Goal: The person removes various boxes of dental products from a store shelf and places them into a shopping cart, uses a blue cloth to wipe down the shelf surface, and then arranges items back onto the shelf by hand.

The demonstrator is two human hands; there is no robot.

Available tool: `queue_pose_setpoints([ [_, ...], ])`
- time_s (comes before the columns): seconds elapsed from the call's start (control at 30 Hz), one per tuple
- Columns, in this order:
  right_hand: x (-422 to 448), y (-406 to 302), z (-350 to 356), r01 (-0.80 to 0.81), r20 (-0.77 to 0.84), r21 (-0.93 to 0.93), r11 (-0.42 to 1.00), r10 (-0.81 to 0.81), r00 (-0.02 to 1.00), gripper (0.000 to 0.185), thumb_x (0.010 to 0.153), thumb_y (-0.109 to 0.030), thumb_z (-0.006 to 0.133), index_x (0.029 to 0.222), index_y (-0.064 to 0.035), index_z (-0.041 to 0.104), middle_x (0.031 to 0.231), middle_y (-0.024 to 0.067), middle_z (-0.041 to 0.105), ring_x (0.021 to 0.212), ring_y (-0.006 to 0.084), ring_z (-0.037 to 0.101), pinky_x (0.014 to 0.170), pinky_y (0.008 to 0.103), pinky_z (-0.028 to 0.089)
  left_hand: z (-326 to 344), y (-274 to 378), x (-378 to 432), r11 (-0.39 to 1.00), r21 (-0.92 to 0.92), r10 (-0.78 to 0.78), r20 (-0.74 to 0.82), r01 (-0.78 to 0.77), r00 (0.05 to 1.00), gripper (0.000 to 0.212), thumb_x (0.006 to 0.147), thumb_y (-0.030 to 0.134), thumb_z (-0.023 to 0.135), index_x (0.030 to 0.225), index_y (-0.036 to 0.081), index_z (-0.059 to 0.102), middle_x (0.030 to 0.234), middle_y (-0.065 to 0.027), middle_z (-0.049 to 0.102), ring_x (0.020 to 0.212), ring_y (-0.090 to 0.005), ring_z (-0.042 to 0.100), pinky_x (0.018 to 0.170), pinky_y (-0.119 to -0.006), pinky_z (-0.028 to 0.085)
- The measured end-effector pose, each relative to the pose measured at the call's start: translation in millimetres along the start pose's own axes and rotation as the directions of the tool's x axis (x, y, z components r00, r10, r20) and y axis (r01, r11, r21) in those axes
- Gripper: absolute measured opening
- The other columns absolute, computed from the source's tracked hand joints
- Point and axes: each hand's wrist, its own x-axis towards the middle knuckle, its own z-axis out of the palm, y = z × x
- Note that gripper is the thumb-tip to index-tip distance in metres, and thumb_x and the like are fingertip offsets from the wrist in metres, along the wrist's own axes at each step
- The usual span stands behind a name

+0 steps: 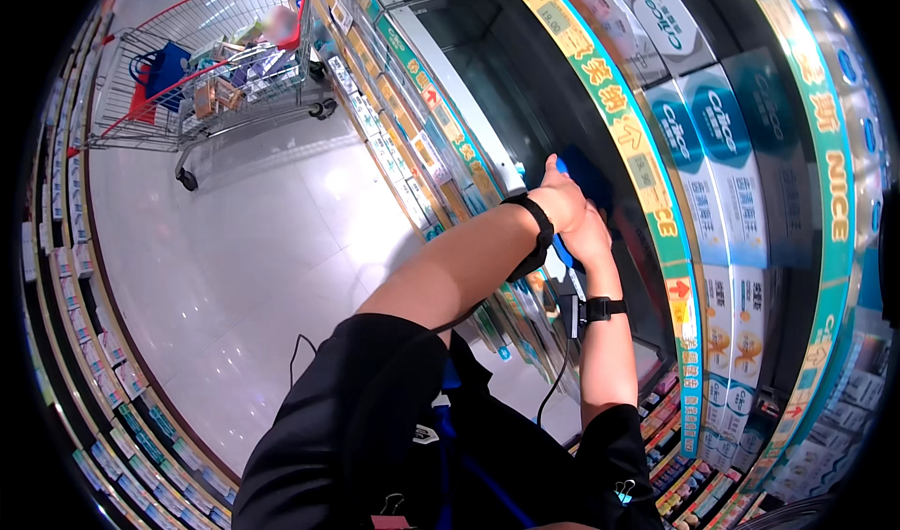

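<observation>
Both hands meet inside a dark, glossy shelf bay (513,94). My left hand (562,196) lies partly over my right hand (589,238), its thumb pointing up along the bay. A blue cloth (587,171) is bunched at and beyond the fingers, and a blue edge also shows below the hands; the fingers hold it, though much of the grip is hidden. A black band circles the left wrist. Strapped to the right wrist is a small black device (575,315) with a cable hanging from it.
Boxed Cnice products (717,119) stand on the shelf at the right, behind a curved green and yellow price strip (612,94). Lower shelves of boxes run along the left of the bay. A wire shopping cart (204,59) holding boxes and a blue bag stands upper left. Stocked shelves (91,347) line the far left.
</observation>
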Motion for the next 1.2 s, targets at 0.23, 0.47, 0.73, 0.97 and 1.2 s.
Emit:
queue_pose_setpoints([
  [0.23, 74, -72, -15, 0.019, -0.028, -0.056, 0.998, -0.021, 0.999, 0.050, 0.087, -0.041, 0.064, 0.129, -0.0145, 0.060, 0.133, 0.0117, 0.058, 0.123, 0.0443, 0.053, 0.100, 0.0537, 0.047, -31, -92, 5, 0.993, 0.112, -0.019, -0.001, 0.019, 1.000, 0.052, 0.087, 0.026, 0.051, 0.137, 0.017, 0.062, 0.145, -0.0172, 0.056, 0.141, -0.0318, 0.046, 0.114, -0.069, 0.017],
  [0.47, 188, -189, -27, 0.236, -0.004, -0.081, 0.968, -0.237, 0.971, 0.050, 0.088, -0.038, 0.063, 0.135, -0.0205, 0.059, 0.128, 0.0142, 0.061, 0.115, 0.0414, 0.058, 0.096, 0.0500, 0.050, -61, -244, -32, 0.982, 0.054, -0.169, -0.169, 0.180, 0.971, 0.052, 0.092, 0.029, 0.044, 0.140, 0.016, 0.057, 0.143, -0.0176, 0.057, 0.129, -0.0303, 0.056, 0.111, -0.071, 0.021],
  [0.73, 331, -287, -27, 0.361, -0.064, -0.161, 0.918, -0.375, 0.925, 0.047, 0.087, -0.042, 0.062, 0.125, -0.0148, 0.067, 0.122, 0.0160, 0.063, 0.108, 0.0407, 0.060, 0.093, 0.0495, 0.052, -108, -399, -38, 0.922, -0.188, -0.375, -0.208, 0.339, 0.904, 0.052, 0.091, 0.033, 0.050, 0.143, 0.026, 0.055, 0.154, -0.0117, 0.047, 0.140, -0.0270, 0.047, 0.117, -0.063, 0.022],
  [0.97, 390, -268, -31, 0.363, -0.316, -0.002, 0.932, -0.345, 0.884, 0.049, 0.086, -0.050, 0.067, 0.101, -0.0035, 0.075, 0.107, 0.0278, 0.069, 0.101, 0.0420, 0.067, 0.087, 0.0468, 0.055, -163, -448, 31, 0.992, -0.058, -0.116, -0.155, 0.108, 0.981, 0.053, 0.086, 0.027, 0.062, 0.138, 0.018, 0.061, 0.144, -0.0102, 0.057, 0.132, -0.0338, 0.054, 0.100, -0.057, 0.047],
  [1.2, 293, -119, -31, 0.121, -0.445, -0.039, 0.992, -0.126, 0.887, 0.047, 0.090, -0.047, 0.065, 0.110, -0.0050, 0.069, 0.117, 0.0209, 0.065, 0.110, 0.0358, 0.062, 0.093, 0.0439, 0.049, -132, -310, 105, 0.993, -0.033, 0.111, -0.155, -0.117, 0.982, 0.047, 0.086, 0.027, 0.062, 0.132, 0.017, 0.065, 0.136, -0.0100, 0.061, 0.126, -0.0330, 0.057, 0.096, -0.057, 0.047],
])
